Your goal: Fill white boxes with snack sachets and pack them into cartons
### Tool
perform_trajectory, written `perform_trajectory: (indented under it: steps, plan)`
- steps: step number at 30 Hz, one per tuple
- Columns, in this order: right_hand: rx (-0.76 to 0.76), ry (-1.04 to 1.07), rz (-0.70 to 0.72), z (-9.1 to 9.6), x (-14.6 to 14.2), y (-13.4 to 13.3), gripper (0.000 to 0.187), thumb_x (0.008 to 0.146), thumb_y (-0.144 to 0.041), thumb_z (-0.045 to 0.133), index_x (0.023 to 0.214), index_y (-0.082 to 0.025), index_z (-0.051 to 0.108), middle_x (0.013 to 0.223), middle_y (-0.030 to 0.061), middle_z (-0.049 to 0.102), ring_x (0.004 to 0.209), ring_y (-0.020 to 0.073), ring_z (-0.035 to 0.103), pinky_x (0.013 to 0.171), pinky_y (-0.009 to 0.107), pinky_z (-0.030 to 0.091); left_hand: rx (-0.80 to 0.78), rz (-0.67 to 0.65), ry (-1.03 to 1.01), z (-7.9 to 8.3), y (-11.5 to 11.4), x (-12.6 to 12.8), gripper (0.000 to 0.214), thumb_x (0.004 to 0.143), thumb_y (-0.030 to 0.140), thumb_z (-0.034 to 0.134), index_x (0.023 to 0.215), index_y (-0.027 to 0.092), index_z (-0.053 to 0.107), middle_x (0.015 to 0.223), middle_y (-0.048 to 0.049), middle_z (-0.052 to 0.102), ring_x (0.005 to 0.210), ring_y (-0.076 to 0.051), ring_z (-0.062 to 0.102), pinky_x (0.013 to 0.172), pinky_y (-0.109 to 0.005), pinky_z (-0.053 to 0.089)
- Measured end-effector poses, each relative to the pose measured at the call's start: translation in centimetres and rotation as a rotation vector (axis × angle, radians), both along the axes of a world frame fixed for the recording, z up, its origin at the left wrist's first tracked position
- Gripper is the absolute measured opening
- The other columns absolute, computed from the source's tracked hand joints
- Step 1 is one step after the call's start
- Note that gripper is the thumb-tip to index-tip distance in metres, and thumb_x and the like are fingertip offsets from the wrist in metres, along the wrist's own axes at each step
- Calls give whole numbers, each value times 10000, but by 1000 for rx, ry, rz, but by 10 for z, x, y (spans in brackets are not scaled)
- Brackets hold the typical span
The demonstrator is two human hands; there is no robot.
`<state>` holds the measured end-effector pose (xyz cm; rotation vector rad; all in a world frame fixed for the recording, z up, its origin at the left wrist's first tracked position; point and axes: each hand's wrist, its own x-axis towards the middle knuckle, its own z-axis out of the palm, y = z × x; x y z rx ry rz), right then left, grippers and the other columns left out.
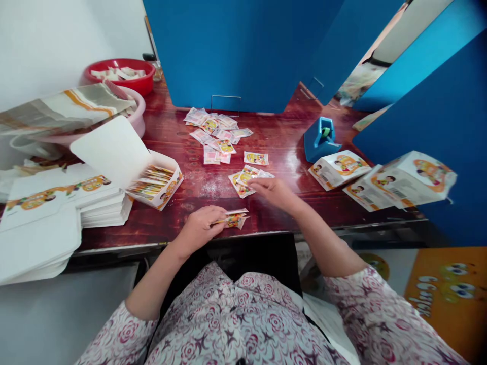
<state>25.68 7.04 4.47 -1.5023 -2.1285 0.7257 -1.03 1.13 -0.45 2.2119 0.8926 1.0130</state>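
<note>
My left hand (203,226) is closed round a small stack of printed sachets (236,219) near the table's front edge. Fingers pressed together, my right hand (274,191) pinches a sachet (265,174) at the edge of a small group of sachets (243,185). A single sachet (255,158) lies flat just behind that group. Farther back is a loose heap of sachets (216,133), some with the printed side up. To the left, an open white box (164,191) holds a row of upright sachets (149,183), its lid raised.
Flattened printed cartons (97,203) are stacked at the left. Behind them stand a pink basin (139,114) partly covered by a striped cloth (76,107) and a red basin (146,83). A blue tape dispenser (319,139) and closed boxes (342,167) sit at right; blue panels (236,50) border the back.
</note>
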Motion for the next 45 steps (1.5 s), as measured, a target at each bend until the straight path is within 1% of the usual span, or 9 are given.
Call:
perform_trajectory:
  steps: [7,11,15,21,31,36,40,42,45]
  plan:
    - [-53,-456,-79,-9,52,63,635,752,-196,755,1368,-175,603,1419,171,573,1314,332,536,1099,483,420,-113,107,89,-4,-3,9,434,873,202,658,1294,190,552,1113,-80,711,1012,-199,688,931,-360,554]
    - [-100,-433,-103,-9,51,65,344,721,-201,746,1065,-182,742,1114,109,733,1018,267,667,883,370,516,-55,68,156,-2,-3,9,243,896,235,658,1133,182,642,1067,-88,711,996,-221,674,899,-379,555]
    - [-162,-259,-233,-5,57,48,59,714,-219,702,697,-168,678,704,27,686,648,162,600,605,270,446,-61,93,148,2,-4,7,170,848,184,697,1015,202,671,957,-48,710,903,-203,668,838,-347,552]
    - [39,47,-310,1,42,12,151,808,-326,616,795,-180,649,761,26,690,651,151,599,624,275,456,-80,88,125,2,-5,4,158,837,166,685,991,199,679,949,-43,707,894,-194,658,841,-344,538]
    - [-43,-611,-160,5,6,-60,387,840,-377,671,1156,-154,662,1121,175,701,1000,320,649,804,392,479,-99,79,175,5,-7,3,118,880,225,648,995,206,666,965,-47,705,920,-196,647,864,-353,516]
    - [-168,-392,-306,-5,8,-73,125,821,-298,650,875,-187,667,825,57,699,743,203,630,676,313,448,-94,88,194,4,-7,2,121,887,241,639,998,196,650,967,-52,702,904,-202,642,851,-371,521]
    - [17,-86,-316,-5,2,-59,188,801,-369,673,843,-186,660,819,38,695,721,170,605,691,287,458,-41,74,192,0,-8,2,123,884,228,638,1000,189,655,971,-64,693,920,-213,641,861,-400,541]
    - [69,8,-276,-4,-13,-50,211,832,-370,643,928,-187,688,877,44,720,761,171,619,722,282,463,53,94,151,-3,-10,2,130,883,218,641,1006,186,673,1148,-112,664,1116,-259,610,966,-462,519]
    - [24,58,-40,-4,-42,-43,210,891,-341,576,951,-201,721,912,28,735,798,156,625,753,263,450,183,129,123,-5,-10,1,151,873,177,644,1016,177,692,1528,-157,413,1469,-365,304,1135,-583,371]
